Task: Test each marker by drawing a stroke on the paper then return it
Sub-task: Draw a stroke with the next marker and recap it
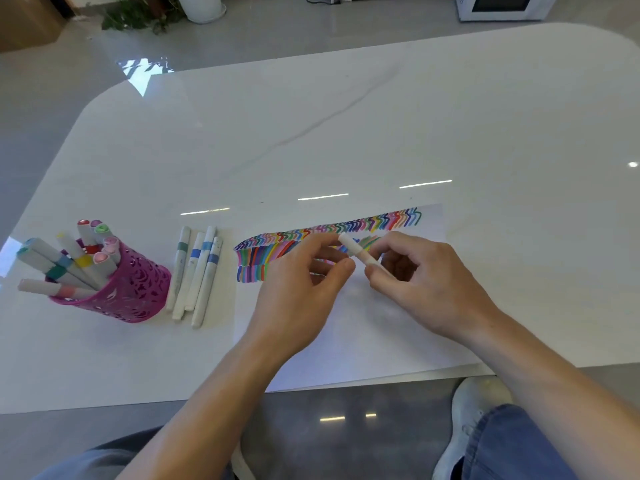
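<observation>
Both hands are up over the sheet now, and between them sits the slim white plastic marker [357,251], lifted clear of the white paper [346,341] just below its bands of coloured test strokes [332,228]. The right hand [426,282] has its fingers curled round the lower barrel, thumb pressed in, holding it on a slant. The left hand [304,282] pinches the upper, capped end between forefinger and thumb; whether that cap is coming off or going on, I cannot tell. This looks a light, stiff little tube, smooth-sided and likely a touch slippery, so a firm pinch on the barrel near the middle and a straight pull on the cap should serve; no great force needed. Off to the left, well apart, stands the pink perforated pen cup [138,289], stuffed with colour-capped markers, and four loose white markers [197,271] lie side by side next to it on the glossy white table [346,133].
</observation>
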